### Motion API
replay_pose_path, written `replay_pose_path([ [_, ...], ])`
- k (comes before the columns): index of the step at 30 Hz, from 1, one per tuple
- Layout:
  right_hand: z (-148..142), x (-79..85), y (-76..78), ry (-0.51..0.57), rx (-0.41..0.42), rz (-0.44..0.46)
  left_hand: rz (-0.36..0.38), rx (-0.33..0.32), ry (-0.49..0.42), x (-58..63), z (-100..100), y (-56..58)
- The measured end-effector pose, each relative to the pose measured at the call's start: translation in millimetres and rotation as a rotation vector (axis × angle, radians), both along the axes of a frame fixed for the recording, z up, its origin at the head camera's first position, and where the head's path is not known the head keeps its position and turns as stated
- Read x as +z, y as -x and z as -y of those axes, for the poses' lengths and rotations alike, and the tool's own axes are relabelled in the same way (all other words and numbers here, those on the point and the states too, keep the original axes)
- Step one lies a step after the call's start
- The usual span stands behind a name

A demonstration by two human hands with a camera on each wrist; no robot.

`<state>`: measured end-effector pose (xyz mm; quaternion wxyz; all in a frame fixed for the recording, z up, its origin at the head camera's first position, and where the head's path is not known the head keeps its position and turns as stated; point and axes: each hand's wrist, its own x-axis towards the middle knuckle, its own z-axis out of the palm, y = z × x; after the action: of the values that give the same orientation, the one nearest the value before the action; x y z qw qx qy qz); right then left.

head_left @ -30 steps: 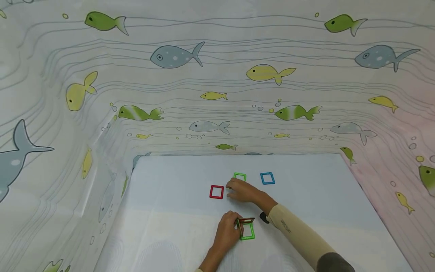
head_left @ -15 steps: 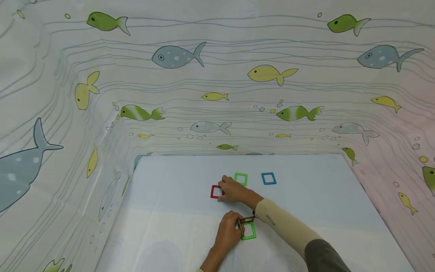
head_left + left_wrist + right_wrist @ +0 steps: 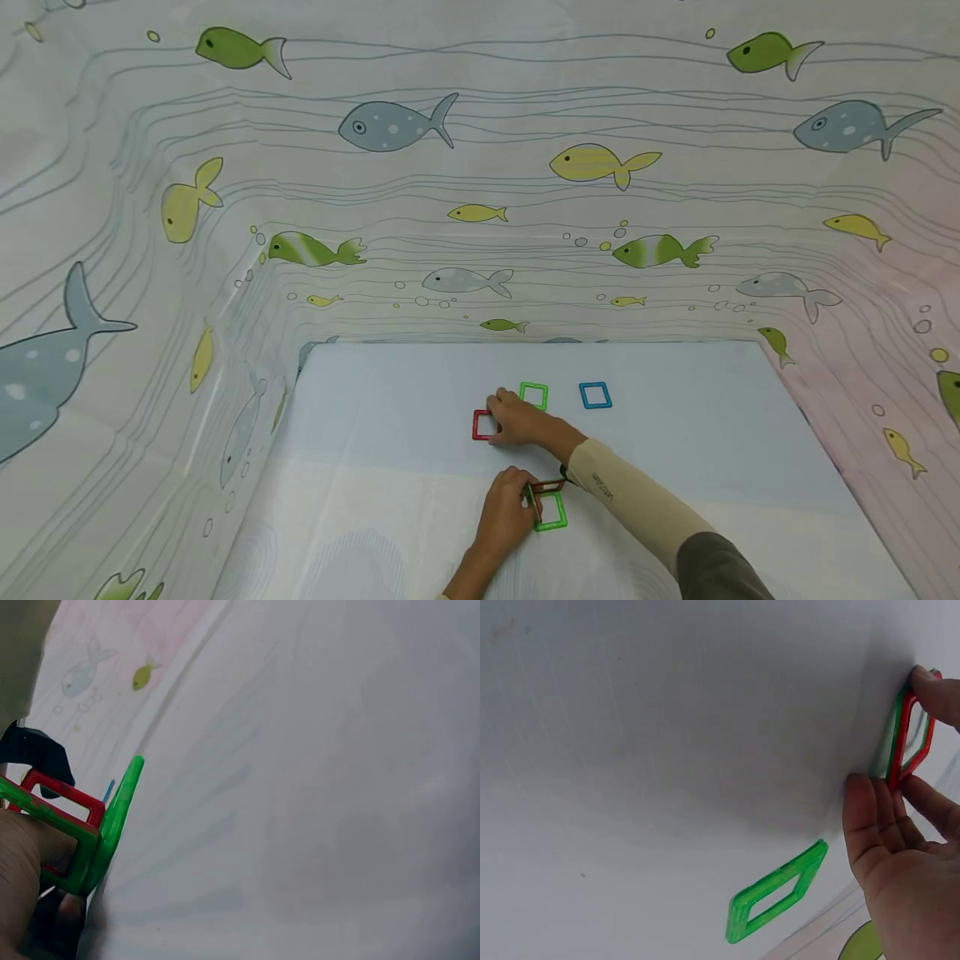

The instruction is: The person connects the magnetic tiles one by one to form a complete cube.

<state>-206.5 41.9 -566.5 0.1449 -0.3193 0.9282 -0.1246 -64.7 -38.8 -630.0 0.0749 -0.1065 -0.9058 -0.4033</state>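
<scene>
My right hand (image 3: 519,419) grips a red square magnetic tile (image 3: 476,425) on the table, thumb on one edge and fingertips on the opposite one. In the right wrist view a green edge (image 3: 894,739) shows directly behind that red tile. Nearer to me, my left hand (image 3: 504,515) holds a small tile structure. A green tile (image 3: 552,526) lies flat as its base. Along the base's left side stands another green tile (image 3: 56,817) between my left thumb and fingers, and a red tile (image 3: 71,790) stands along the back.
Just beyond my right hand lies a loose green square tile (image 3: 533,384). To its right is a blue square tile (image 3: 596,406). A fish-patterned sheet (image 3: 405,200) rises behind and beside the white table (image 3: 375,417).
My right hand has moved left from in front of the loose green tile to the red tile and taken hold of it, shifting it slightly right. My left hand stays at the structure.
</scene>
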Motion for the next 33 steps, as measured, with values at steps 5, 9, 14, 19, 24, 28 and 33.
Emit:
replay_pose_path([
  [5,-2.1,2.3,0.4,0.025,-0.031,0.059,0.017,0.002,0.001,0.5,0.1,-0.4],
  [9,-5.8,-0.4,2.4,0.074,-0.044,0.098,0.013,0.004,0.005,-1.1,-0.3,-0.6],
  [14,-12.3,-10.2,6.4,0.142,-0.058,0.124,0.048,0.001,0.000,-0.8,-0.7,-0.5],
  [19,-23.7,-19.8,8.1,0.277,-0.077,0.128,0.056,0.001,0.008,-1.0,-0.8,-0.6],
  [24,-37.6,-21.8,8.2,0.427,-0.216,0.184,0.021,0.009,0.028,-1.4,-0.7,-0.9],
  [28,-50.4,-23.6,3.3,0.511,-0.327,0.214,0.003,0.015,0.029,-0.9,-1.0,-1.1],
  [33,-67.9,-22.5,-8.4,0.582,-0.395,0.186,0.016,0.016,0.021,-0.7,-1.1,-0.2],
])
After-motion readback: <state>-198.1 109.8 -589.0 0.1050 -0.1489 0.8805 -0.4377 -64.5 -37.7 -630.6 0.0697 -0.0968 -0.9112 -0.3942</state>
